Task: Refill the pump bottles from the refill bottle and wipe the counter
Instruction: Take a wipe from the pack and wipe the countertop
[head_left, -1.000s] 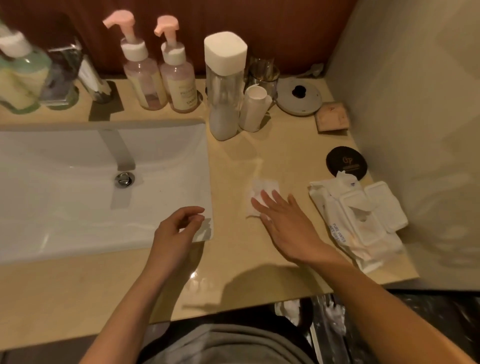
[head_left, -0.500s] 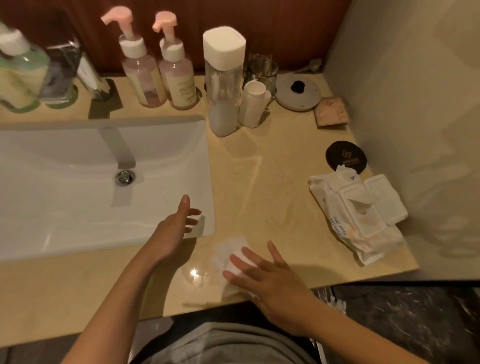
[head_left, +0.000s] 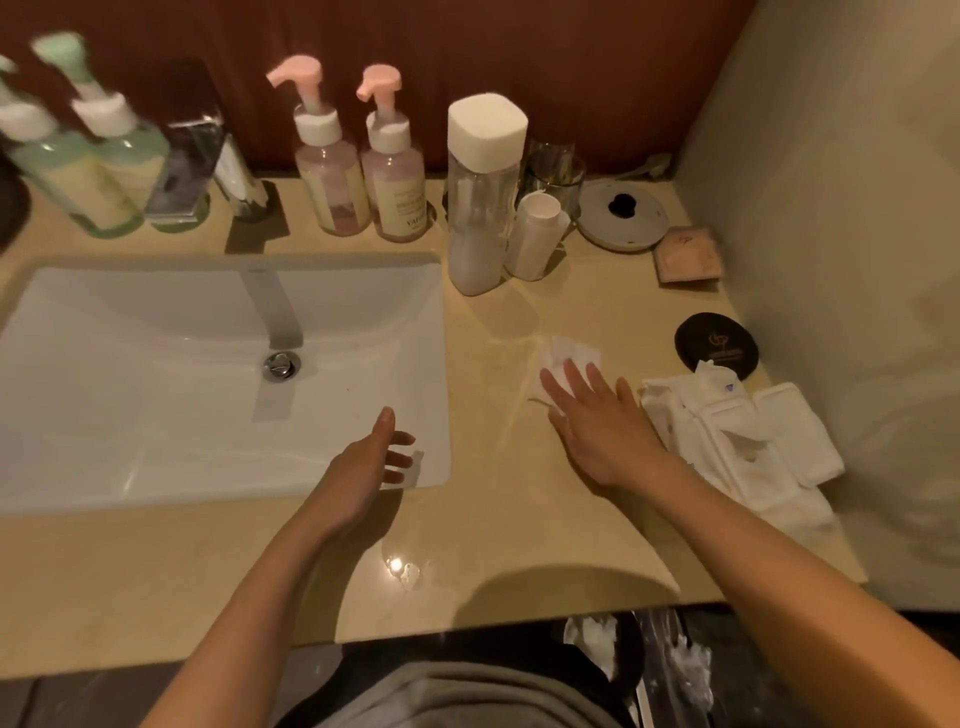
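Note:
My right hand (head_left: 597, 423) lies flat on a white wet wipe (head_left: 569, 358), pressing it onto the beige counter (head_left: 519, 519) right of the sink. My left hand (head_left: 371, 460) hovers over the sink's front right corner, fingers apart and holding nothing. Two pump bottles with pink heads (head_left: 332, 171) (head_left: 395, 176) stand at the back wall. Beside them stands a tall clear refill bottle with a white square cap (head_left: 480, 208), with a small white bottle (head_left: 535, 234) leaning next to it.
A white sink (head_left: 156, 389) fills the left, with a tap and green pump bottles (head_left: 88, 156) behind it. An open pack of wet wipes (head_left: 743, 441) lies at right. A black round coaster (head_left: 717, 343), a round lid (head_left: 623, 213), a glass and a soap packet (head_left: 688, 254) sit near the wall.
My right hand slid the wipe from the counter's front edge back up toward the middle, beside the wipes pack. My left hand stayed over the sink corner with fingers spread.

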